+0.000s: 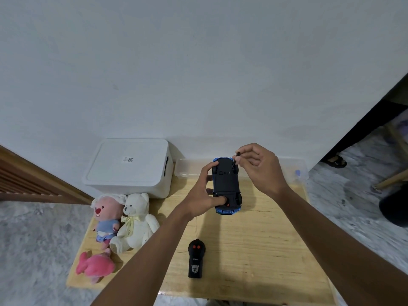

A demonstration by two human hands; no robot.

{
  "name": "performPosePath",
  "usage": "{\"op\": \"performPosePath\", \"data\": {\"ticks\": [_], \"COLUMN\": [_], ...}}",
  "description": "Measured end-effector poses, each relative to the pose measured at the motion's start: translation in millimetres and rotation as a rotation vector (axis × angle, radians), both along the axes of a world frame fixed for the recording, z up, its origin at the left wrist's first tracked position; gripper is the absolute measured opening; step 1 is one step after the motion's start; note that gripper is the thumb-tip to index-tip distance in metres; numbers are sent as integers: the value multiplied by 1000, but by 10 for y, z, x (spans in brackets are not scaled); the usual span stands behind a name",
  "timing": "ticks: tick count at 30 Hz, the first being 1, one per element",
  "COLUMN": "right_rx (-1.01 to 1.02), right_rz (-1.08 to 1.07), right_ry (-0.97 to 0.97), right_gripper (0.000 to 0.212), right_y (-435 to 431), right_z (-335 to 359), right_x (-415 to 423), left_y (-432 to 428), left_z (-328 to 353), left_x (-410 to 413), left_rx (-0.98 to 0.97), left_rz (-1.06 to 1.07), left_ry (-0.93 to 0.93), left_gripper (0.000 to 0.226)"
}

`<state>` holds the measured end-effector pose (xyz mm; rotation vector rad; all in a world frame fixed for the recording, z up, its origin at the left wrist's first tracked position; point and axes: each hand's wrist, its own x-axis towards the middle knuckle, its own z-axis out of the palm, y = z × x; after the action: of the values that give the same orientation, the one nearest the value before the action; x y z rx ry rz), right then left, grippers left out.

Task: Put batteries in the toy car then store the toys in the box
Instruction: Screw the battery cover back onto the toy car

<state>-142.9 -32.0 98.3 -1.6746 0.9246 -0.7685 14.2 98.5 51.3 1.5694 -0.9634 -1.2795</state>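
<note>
A blue toy car (226, 184) lies upside down over the wooden table (254, 239), its black underside facing me. My left hand (204, 191) grips the car's left side, thumb near the lower end. My right hand (258, 166) pinches a small black screwdriver (236, 159) whose tip points down at the car's far end. The white storage box (128, 168) stands at the back left, turned bottom-up or lidded. A black remote control (196, 259) with two red buttons lies near the table's front.
Three plush toys sit at the table's left: a pink-faced one (106, 217), a white bear (134, 224) and a pink one (95, 265). A clear plastic lid (287, 168) lies along the wall behind the car. Someone's sandalled foot (335, 161) shows at the right.
</note>
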Motion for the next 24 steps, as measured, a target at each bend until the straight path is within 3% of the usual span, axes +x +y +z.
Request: {"op": "performPosePath", "data": {"ticks": [24], "right_rx": [14], "right_rz": [5], "right_ry": [6], "right_gripper": [9], "right_y": [-52], "right_z": [-19], "right_x": [-18], "left_y": [-32], "left_z": [10], "left_x": [-16], "left_rx": [-8], "left_rz": [3], "left_ry": [-9], "left_gripper": [95]}}
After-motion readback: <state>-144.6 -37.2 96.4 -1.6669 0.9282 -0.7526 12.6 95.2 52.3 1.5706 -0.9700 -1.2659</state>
